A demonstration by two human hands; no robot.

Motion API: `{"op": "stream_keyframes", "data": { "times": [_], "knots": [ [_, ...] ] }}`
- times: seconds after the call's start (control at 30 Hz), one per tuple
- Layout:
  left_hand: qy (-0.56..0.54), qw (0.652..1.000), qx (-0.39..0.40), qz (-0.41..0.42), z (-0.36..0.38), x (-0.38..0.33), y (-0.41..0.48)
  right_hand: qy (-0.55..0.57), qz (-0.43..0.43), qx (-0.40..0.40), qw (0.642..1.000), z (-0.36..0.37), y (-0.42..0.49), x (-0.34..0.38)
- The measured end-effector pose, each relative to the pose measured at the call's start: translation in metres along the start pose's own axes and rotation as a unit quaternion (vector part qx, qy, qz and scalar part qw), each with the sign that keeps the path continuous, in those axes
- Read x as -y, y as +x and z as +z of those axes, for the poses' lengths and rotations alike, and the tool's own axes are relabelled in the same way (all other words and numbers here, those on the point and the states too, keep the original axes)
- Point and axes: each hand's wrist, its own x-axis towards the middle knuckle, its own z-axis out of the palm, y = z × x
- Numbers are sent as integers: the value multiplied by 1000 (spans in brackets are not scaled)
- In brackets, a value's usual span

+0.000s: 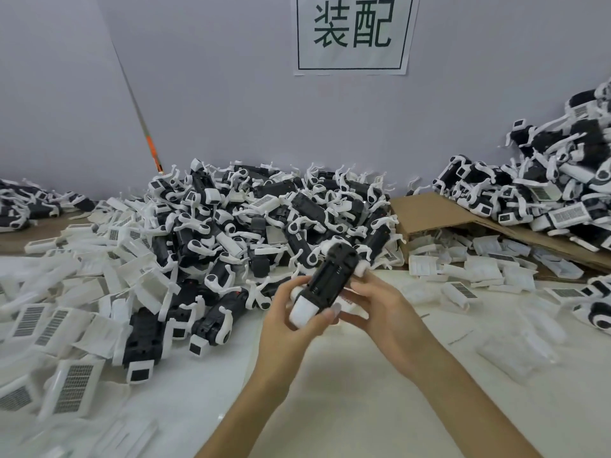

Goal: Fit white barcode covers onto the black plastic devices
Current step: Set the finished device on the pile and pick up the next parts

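A flattened brown cardboard box (436, 216) lies open on its side at the back right of the white table (347, 408). Flat white plastic covers with printed barcode panels (486, 262) spill from under its raised flap. A heap of black-and-white devices (558, 190) rests on its upper face and climbs the grey wall, cut off by the right edge. A broader heap of black plastic bodies with curved white clips (251, 219) fills the middle against the wall. A loose drift of white barcode covers (69, 385) spreads over the left of the table, ribbed on their inner sides and blurred toward the near edge. In front of the middle heap, held above the table, is one long black plastic device (332, 276), glossy and moulded with slots along its upturned face, with a rounded white cap at its near end. The left hand (287, 312) grips that near end, thumb and fingers curled round it. The right hand (383, 309) holds the device's right side with curled fingers, the index finger reaching a small white part near its far end. A white piece shows under the right fingers, too hidden to tell what it is. Pale clear shapes (515, 352) on the right are too blurred to make out. A paper sign (352, 31) with two large dark characters hangs on the wall, its top cut off. A thin rod with an orange section (149, 135) leans in the corner.
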Motion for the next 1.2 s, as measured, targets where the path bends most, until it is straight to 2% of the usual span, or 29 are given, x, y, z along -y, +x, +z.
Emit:
{"op": "stream_keyframes", "data": {
  "times": [0.1, 0.17, 0.23, 0.3, 0.37, 0.47, 0.57, 0.6, 0.7, 0.8, 1.0, 1.2],
  "knots": [
    [-127, 989, -41, -56, -9, -7, 5, -187, -45, -119, 974, -10, 2, -6],
    [-184, 977, -77, -77, -17, -11, 9, -322, -88, -138, 933, -14, 2, -16],
    [-199, 972, -95, -82, -22, -14, 11, -461, -113, -90, 876, -16, 5, -31],
    [-194, 972, -92, -91, -22, -15, 11, -588, -82, -6, 804, -17, 9, -46],
    [-194, 970, -101, -105, -23, -13, 12, -647, -48, 30, 760, -14, 11, -58],
    [-226, 962, -108, -111, -24, -12, 13, -629, -95, -6, 771, -12, 9, -64],
    [-253, 958, -79, -110, -24, -11, 12, -607, -153, -63, 777, -13, 9, -57],
    [-256, 958, -71, -111, -24, -11, 12, -577, -153, -77, 798, -13, 9, -53],
    [-267, 954, -66, -123, -23, -13, 13, -415, -109, -103, 897, -14, 7, -41],
    [-264, 954, -65, -127, -23, -14, 14, -310, -90, -113, 940, -14, 6, -31],
    [-167, 973, -66, -143, -20, -10, 13, -245, -153, -178, 941, -23, 4, -16],
    [-90, 987, -13, -131, -14, -12, 9, -167, -174, -135, 961, -22, 3, -11]
  ]
}}
